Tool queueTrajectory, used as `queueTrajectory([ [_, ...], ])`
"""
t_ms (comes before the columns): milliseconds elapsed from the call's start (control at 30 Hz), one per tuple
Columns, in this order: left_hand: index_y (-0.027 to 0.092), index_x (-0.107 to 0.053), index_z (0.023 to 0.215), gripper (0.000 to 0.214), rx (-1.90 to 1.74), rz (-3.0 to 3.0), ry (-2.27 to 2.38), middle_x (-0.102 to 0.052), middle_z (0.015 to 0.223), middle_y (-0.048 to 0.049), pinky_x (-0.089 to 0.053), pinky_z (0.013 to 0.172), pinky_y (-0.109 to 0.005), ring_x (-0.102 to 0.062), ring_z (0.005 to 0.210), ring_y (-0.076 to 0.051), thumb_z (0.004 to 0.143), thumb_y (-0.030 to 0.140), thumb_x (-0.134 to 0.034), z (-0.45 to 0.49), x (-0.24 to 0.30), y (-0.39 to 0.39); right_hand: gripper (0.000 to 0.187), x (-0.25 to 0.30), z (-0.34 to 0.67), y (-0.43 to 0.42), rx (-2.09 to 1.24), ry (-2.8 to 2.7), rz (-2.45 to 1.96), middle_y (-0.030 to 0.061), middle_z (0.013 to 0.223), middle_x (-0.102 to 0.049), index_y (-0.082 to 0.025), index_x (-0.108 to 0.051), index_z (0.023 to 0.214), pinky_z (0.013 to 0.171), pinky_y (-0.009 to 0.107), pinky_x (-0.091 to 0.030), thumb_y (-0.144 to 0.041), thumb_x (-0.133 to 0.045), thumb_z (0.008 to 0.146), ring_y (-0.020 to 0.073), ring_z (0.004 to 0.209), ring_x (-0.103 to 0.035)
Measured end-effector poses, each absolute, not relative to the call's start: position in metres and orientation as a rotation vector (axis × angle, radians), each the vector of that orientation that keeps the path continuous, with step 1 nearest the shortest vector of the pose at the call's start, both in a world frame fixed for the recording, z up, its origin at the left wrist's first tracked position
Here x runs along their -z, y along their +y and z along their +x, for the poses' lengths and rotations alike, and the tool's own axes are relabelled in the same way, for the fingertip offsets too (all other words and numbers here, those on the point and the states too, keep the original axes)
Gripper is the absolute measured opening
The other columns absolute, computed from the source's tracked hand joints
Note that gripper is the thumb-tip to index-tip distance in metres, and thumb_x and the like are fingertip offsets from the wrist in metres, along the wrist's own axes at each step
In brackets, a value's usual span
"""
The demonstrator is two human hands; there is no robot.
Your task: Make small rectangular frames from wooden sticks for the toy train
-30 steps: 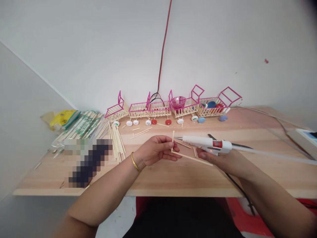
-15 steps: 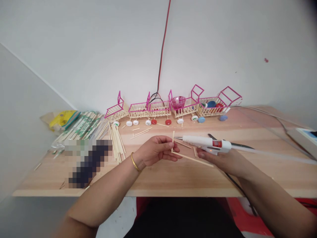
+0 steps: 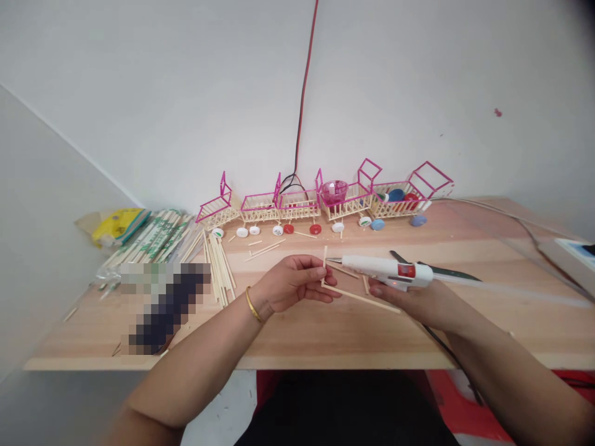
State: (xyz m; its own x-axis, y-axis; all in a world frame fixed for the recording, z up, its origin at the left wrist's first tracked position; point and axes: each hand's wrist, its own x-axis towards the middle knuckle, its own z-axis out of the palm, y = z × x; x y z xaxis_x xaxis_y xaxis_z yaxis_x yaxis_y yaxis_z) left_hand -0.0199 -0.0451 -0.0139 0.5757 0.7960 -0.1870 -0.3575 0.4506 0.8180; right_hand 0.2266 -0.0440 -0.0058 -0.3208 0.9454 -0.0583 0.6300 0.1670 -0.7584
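Note:
Between its thumb and fingers, my left hand (image 3: 300, 280) pinches an L-shaped piece of wooden sticks (image 3: 362, 298). Its short leg points up, while the long leg slants to the lower right. My right hand (image 3: 409, 300) is wrapped round a white hot glue gun (image 3: 383, 269) with a red window and a small lit light. The nozzle points left, at the short stick near its upper part; whether it touches cannot be made out. A clear glue stick (image 3: 493, 291) juts from the gun's back. Loose cut sticks (image 3: 344, 271) lie behind my left fingers.
A row of small stick carts (image 3: 300, 204) with bottle-cap wheels stands along the wall. To the left are a pile of sticks (image 3: 218, 269), wrapped chopsticks (image 3: 158, 238) and a yellow packet (image 3: 118, 224). A dark blade-like tool (image 3: 458, 271) lies behind the glue gun. A white box (image 3: 569, 263) sits far right.
Almost nothing differs. The glue gun has shifted very slightly left, its nozzle still at the short stick; my left hand holds the L-shaped piece in place.

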Motion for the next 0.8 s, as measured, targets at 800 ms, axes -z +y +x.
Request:
queueTrajectory([
  [800,0.010,-0.060,0.084,0.015,-0.780,0.818,0.643,-0.067,0.082,-0.0069,-0.057,0.067,-0.032,-0.068,0.071,-0.018,0.076,0.020,-0.067,-0.021,0.013,-0.045,0.031,-0.002,0.230,-0.035,-0.702,-2.157,-1.504,0.0007,0.069,-0.061,-0.023,-0.053,0.074,0.056,0.029,-0.043,-0.053,-0.059,0.073,0.0199,0.065,-0.058],
])
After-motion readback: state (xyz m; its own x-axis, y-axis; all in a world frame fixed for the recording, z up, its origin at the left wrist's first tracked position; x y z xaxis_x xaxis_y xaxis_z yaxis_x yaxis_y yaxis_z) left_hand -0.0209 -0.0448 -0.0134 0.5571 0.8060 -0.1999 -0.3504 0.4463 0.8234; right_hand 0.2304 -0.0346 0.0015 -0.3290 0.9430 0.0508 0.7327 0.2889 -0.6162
